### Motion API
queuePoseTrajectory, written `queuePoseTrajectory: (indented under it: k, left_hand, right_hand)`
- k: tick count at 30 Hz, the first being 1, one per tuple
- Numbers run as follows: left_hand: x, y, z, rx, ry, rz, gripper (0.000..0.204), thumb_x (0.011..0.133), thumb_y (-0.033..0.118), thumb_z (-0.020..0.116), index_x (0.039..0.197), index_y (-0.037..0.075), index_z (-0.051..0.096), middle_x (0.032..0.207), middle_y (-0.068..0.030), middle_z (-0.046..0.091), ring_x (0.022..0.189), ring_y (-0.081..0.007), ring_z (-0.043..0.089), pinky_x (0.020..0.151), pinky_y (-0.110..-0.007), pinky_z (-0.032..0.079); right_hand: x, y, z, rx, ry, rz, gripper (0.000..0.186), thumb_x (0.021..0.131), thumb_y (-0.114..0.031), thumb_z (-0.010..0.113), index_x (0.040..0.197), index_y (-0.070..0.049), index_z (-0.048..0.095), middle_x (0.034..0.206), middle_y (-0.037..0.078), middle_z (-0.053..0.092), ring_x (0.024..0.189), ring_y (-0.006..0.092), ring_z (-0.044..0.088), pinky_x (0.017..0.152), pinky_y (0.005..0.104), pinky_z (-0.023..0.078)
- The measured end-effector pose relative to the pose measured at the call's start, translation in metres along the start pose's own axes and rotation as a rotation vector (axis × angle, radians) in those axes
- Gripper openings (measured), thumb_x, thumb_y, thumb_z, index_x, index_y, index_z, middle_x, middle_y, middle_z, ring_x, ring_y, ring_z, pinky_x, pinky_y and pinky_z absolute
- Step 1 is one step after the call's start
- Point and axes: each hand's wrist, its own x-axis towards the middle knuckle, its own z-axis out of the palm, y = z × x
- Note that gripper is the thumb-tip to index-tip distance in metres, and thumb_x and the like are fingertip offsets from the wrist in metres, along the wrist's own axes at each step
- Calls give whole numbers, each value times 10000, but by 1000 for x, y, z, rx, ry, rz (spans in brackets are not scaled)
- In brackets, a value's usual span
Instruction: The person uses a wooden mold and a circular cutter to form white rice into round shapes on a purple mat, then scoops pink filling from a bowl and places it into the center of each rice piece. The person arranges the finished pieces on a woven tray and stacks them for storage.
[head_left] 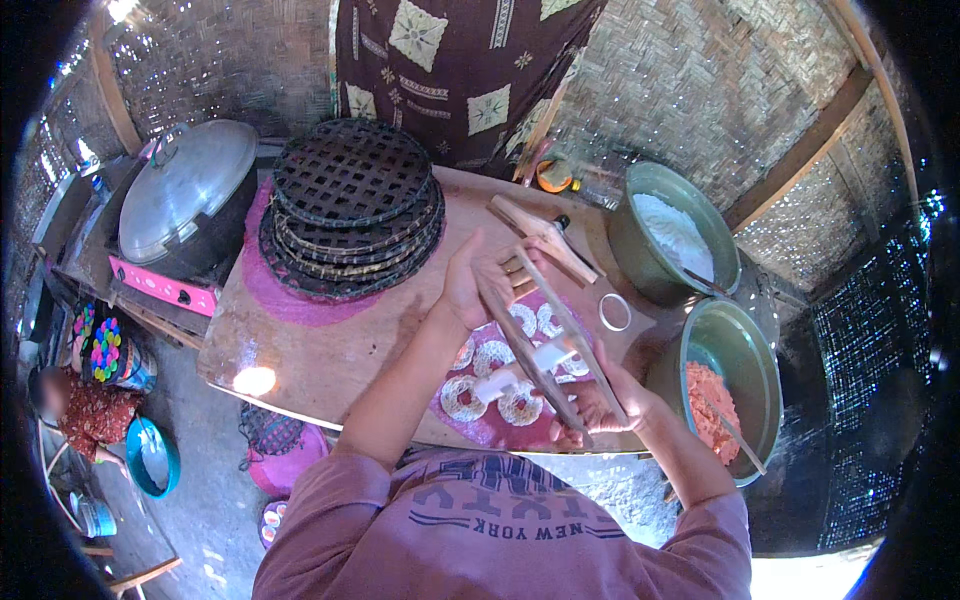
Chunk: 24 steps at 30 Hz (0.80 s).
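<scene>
Both my hands hold a press made of two long wooden bars [533,352] with a white cylinder [553,352] between them. My left hand [485,277] is at the far ends of the bars, its fingers partly hidden by the wood. My right hand [612,400] grips the near ends, fingers curled round them. Under the press, several white ring-shaped dough pieces [462,398] lie on a round pink sheet [475,432]. The bars hide some of these rings.
Beyond my hands lie a shaped wooden piece [545,240] and a white hoop [615,312]. Green basins hold white dough [675,235] and orange dough [712,410]. Dark woven trays [350,190] are stacked left, near a lidded pot [185,200]. A person [98,415] is at far left.
</scene>
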Motion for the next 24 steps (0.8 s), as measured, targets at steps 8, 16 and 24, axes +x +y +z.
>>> queuePoseTrajectory:
  k: [8, 16, 24]
  left_hand:
    - [-44, -11, -77, -140, 377, 313, 570, 925, 608, 396, 853, 56, 518, 770, -71, 529, 763, -242, 533, 769, -383, 460]
    - [-68, -6, -92, -272, 427, 374, 684, 883, 699, 371, 779, 39, 517, 690, -68, 488, 679, -233, 491, 644, -337, 422]
    - [-62, -2, -85, -165, 434, 415, 619, 889, 695, 384, 751, 102, 494, 661, -28, 466, 650, -204, 478, 638, -322, 412]
  right_hand:
    - [54, -4, 10, -555, 363, 156, 965, 835, -824, 197, 1200, 11, 512, 712, 119, 613, 573, 198, 643, 484, 310, 531]
    - [77, 8, 11, -651, 407, 219, 869, 866, -795, 179, 1052, -43, 573, 620, 65, 559, 480, 151, 568, 403, 276, 449]
    - [74, 7, 16, -801, 601, 139, 876, 863, -794, 236, 798, 6, 587, 572, 81, 536, 444, 169, 531, 396, 318, 429]
